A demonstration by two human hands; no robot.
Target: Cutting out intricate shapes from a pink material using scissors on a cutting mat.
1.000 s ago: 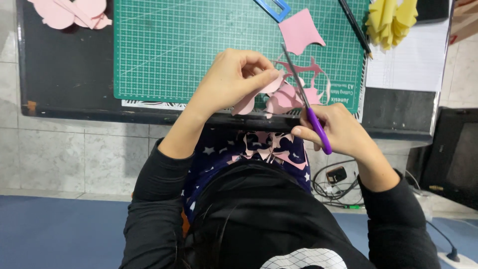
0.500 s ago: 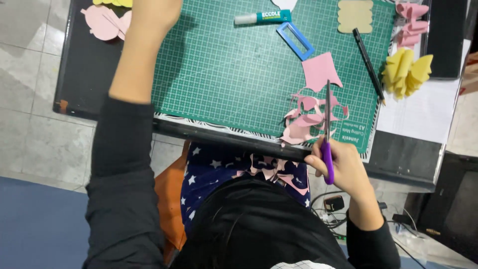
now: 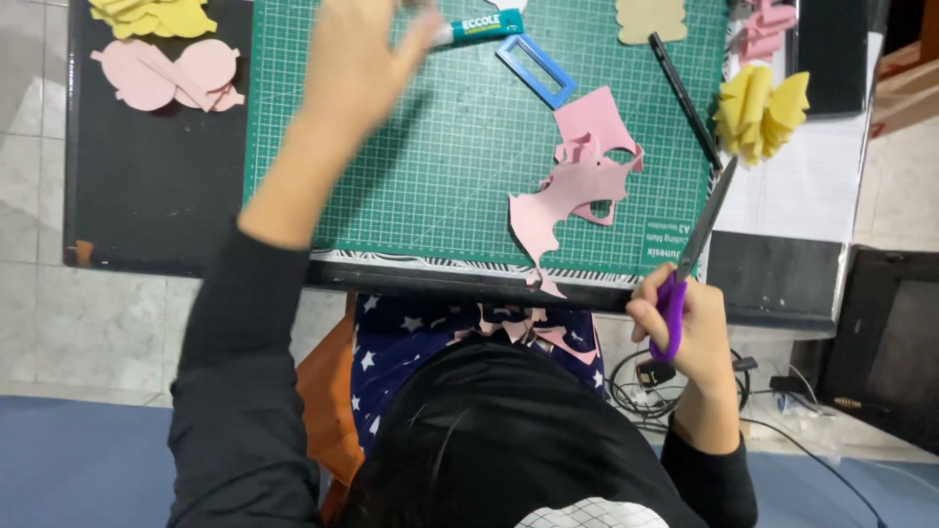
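Left hand reaches for glue; scissors held aside

Since half a second ago, the left hand [image 3: 357, 59] has travelled further up the mat [image 3: 391, 186] and now sits at the glue stick [image 3: 479, 28], while the right hand [image 3: 685, 328] has drawn the scissors [image 3: 699, 235] off the pink cut-out [image 3: 572, 191] toward the mat's right edge.

Head view — the only one. Left fingers are spread loosely, tips just beside the glue stick's near end; motion blur hides whether they touch it, so contact cannot be confirmed. Right hand is closed around the purple scissor handle, blades pressed together. Cut-out lies flat and free on the mat's right half, with a blue frame [image 3: 535, 69] above it and a black pen [image 3: 685, 88] to its right.

Step in hand, by judgement: cutting is paused, glue being fetched. Next move calls for fingers to close round the stick's barrel.

Glue stick lies flat at the mat's top edge — long axis roughly left to right, slightly tilted, far end pointing right and up. Scissors run diagonally, tips up and right.
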